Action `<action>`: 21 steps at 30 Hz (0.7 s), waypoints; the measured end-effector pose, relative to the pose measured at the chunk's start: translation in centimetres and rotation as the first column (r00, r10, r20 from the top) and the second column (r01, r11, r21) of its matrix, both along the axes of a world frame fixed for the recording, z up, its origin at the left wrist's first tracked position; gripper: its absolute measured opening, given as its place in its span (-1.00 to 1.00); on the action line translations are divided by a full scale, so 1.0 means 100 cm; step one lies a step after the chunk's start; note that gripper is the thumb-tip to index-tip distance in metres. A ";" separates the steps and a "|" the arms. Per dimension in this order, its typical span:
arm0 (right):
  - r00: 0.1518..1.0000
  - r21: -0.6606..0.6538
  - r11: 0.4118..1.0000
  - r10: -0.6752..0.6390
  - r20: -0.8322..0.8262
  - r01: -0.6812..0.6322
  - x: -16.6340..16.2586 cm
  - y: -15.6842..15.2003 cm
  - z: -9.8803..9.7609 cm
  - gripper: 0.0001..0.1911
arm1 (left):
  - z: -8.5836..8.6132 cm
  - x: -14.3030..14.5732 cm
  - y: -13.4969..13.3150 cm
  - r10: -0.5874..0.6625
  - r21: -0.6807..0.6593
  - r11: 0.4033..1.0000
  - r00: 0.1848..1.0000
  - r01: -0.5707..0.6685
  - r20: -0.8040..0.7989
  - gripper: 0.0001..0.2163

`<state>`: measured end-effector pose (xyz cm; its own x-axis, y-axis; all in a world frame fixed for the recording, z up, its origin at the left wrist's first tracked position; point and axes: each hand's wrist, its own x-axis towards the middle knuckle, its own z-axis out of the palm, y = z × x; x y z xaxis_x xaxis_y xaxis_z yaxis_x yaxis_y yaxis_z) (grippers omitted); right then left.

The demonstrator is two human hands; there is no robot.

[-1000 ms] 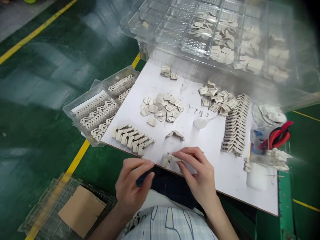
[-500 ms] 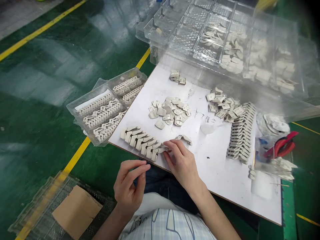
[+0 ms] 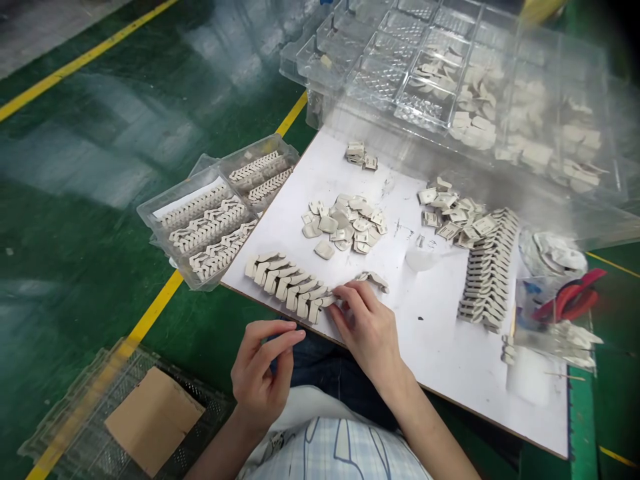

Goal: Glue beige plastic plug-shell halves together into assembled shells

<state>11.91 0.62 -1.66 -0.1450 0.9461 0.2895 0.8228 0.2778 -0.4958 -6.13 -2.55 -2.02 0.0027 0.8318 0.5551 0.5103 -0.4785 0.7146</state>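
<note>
Nearest: cardboard piece [image 3: 150, 417] lies on a mesh tray [image 3: 65, 433] on the green floor, low left. Left hand [image 3: 263, 373] hangs in the air just short of the board edge, wrist bent up, fingers loosely curled, thumb close beside index, nothing visible between them, touching nothing. Right hand [image 3: 367, 330] reaches forward-left over the near edge of the white board [image 3: 440, 347], palm down, forearm angling in from lower right. Its fingertips [image 3: 341, 295] are bunched on the near-right end of the row of beige pieces [image 3: 287, 285]; pinch or plain press, can't tell. That row lies overlapped like shingles along the board's near-left edge. A small pair of pieces [image 3: 374, 279] sits just beyond the right hand's knuckles. Left of the board, touching its edge, a clear tray [image 3: 165, 213] holds several packed rows. Mid-board: loose pile of flat pieces [image 3: 345, 223]. Further right, a second pile [image 3: 450, 213] runs into a long stacked row [image 3: 487, 267]. Red-handled tool [image 3: 570, 300] stands in a clear cup at the right edge. Small stack [image 3: 361, 155] near the far edge. Farthest: big clear compartment tray [image 3: 380, 80], some cells holding more pieces
</note>
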 end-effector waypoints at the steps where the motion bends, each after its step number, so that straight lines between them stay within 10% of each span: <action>1: 1.000 -0.002 1.000 0.002 -0.005 -0.002 -0.002 0.000 -0.002 -0.87 | 0.000 0.000 0.000 -0.002 0.000 1.000 1.000 0.002 -0.001 -0.67; 7: 0.991 0.014 0.999 0.035 -0.129 -0.033 0.012 -0.004 0.014 -0.76 | 0.002 0.002 0.001 0.014 0.012 1.000 1.000 -0.014 -0.019 -0.70; 12: 0.979 0.090 0.978 -0.178 -0.096 0.186 0.049 -0.001 0.019 -0.71 | 0.005 0.003 0.001 -0.002 0.050 0.999 1.000 0.001 0.024 -0.71; 21: 0.945 0.032 0.988 -0.134 -0.297 0.150 0.055 -0.010 0.032 -0.86 | 0.015 0.036 -0.011 -0.291 -0.190 0.912 0.901 0.363 0.322 -0.74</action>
<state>17.42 -0.36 1.57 0.0890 0.9327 0.3496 0.6760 0.2012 -0.7089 -2.51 -3.62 -0.51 0.1717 0.9180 0.3576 0.1160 -0.3793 0.9180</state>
